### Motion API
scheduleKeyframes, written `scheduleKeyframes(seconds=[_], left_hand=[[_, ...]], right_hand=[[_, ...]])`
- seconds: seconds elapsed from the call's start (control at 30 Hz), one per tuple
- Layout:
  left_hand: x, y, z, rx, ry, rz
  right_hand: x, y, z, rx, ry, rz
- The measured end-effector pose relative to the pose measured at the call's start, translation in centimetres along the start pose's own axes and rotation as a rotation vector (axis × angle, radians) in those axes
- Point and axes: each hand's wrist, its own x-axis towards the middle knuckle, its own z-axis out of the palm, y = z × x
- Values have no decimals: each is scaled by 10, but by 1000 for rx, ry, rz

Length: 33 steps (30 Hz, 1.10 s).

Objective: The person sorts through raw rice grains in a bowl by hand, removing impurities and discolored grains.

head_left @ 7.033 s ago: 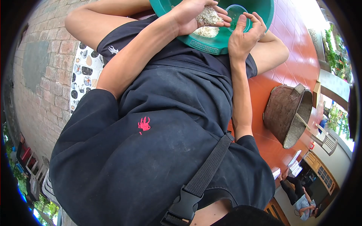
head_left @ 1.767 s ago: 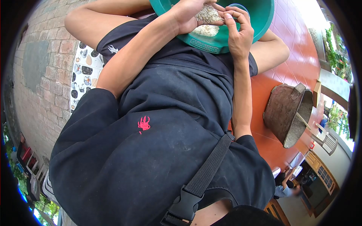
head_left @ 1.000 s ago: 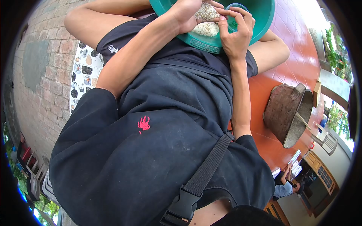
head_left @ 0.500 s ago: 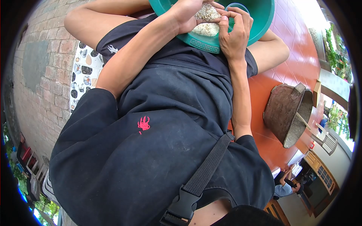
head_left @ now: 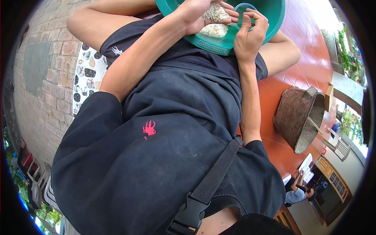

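My left hand [head_left: 196, 16] is palm up over a green basin [head_left: 279, 17] on my lap. A heap of pale rice grains [head_left: 216, 13] rests in its palm, fingers stretched out beneath. More rice [head_left: 214, 30] lies in the basin below. My right hand [head_left: 250, 35] is over the basin's right side, thumb and fingers curled together; whatever they may pinch is too small to make out. Behind these fingers, inside the basin, is a clear round container with a bluish rim [head_left: 246, 4], partly hidden.
On the red tiled floor [head_left: 266, 105] to the right stands a large worn bucket [head_left: 291, 113] with a stick in it. Farther back, a person [head_left: 298, 194] holds white sheets near a chair [head_left: 341, 147]. Brick paving [head_left: 55, 70] is to the left.
My right hand has moved right and away from the rice in my left palm. The left hand has stayed in place, its fingers now more visible. The person behind has lifted the white sheets.
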Motion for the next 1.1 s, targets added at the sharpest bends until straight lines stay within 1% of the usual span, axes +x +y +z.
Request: scheduleKeyframes(seconds=[0.13,0.2,0.23,0.3,0.4,0.5,0.6,0.7,0.9,1.0,1.1], left_hand=[[5,-3,-5,-9,-29,-4],[7,-5,-9,-56,-61,2],[10,-7,-13,-56,-61,2],[14,-11,-18,-30,-62,34],[16,-14,-19,-1,-8,50],[21,-16,-25,-37,-28,81],[20,-15,-22,-41,0,66],[22,-14,-23,-48,-26,31],[15,-11,-16,-30,9,29],[17,-12,-17,-51,-6,26],[16,-11,-16,-39,8,31]], right_hand=[[2,2,-1,-56,75,-12],[1,-1,-2,-113,-9,-109],[1,-3,-3,-113,-8,-109],[0,-8,-3,-105,-103,-144],[1,-7,-3,-143,-148,-199],[2,-12,-4,-176,-185,-231],[0,-8,-2,-161,-171,-240],[0,-7,-2,-145,-180,-228],[0,-7,-3,-98,-185,-174],[1,-6,-3,-73,-182,-164],[-1,-6,-3,-90,-177,-153]])
